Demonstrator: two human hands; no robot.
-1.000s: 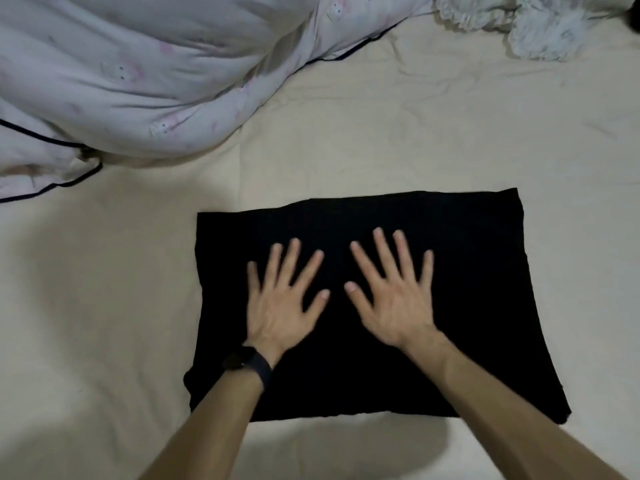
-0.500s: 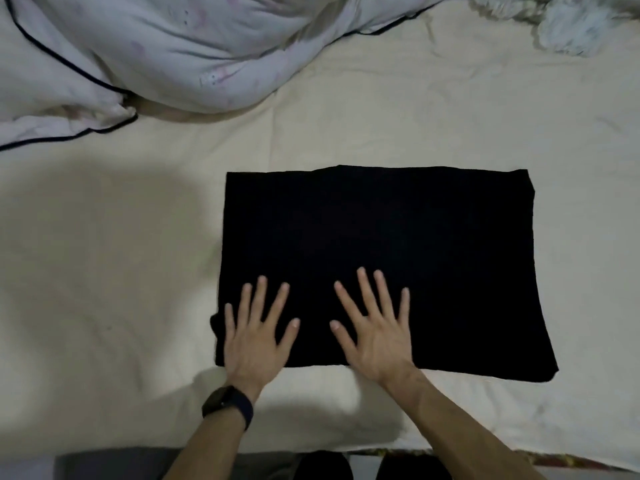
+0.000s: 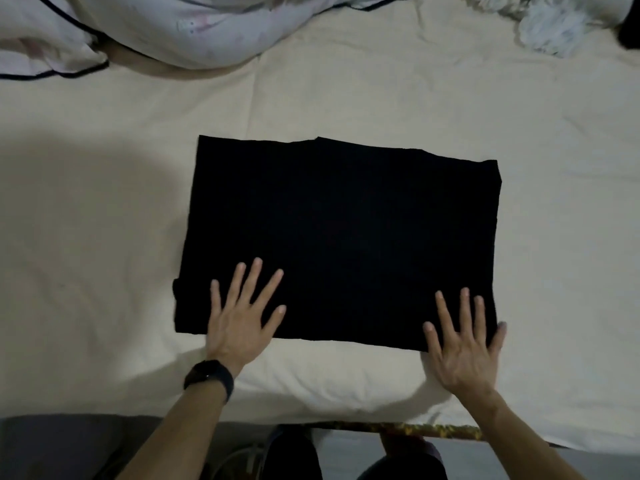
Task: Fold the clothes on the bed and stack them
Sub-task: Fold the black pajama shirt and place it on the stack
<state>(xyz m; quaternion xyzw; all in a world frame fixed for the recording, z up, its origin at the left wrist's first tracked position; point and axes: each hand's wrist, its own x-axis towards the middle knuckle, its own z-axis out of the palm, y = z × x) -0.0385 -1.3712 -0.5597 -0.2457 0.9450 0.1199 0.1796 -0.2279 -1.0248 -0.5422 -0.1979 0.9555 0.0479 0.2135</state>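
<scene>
A black garment (image 3: 339, 237), folded into a flat rectangle, lies on the cream bed sheet (image 3: 346, 98) near the bed's front edge. My left hand (image 3: 242, 317), with a dark watch on its wrist, rests flat with spread fingers on the garment's near left part. My right hand (image 3: 464, 348) lies flat with straight fingers on the near right corner, its palm partly over the sheet. Neither hand holds anything.
A pale quilt with dark piping (image 3: 166, 26) is bunched at the back left. A fluffy white item (image 3: 554, 26) sits at the back right. The bed's front edge (image 3: 398, 427) runs just below my hands, with the floor beyond it.
My hands slid toward me from the garment's middle to its near edge, then spread apart, the right one reaching the near right corner. The view tilted down, showing the bed's front edge.
</scene>
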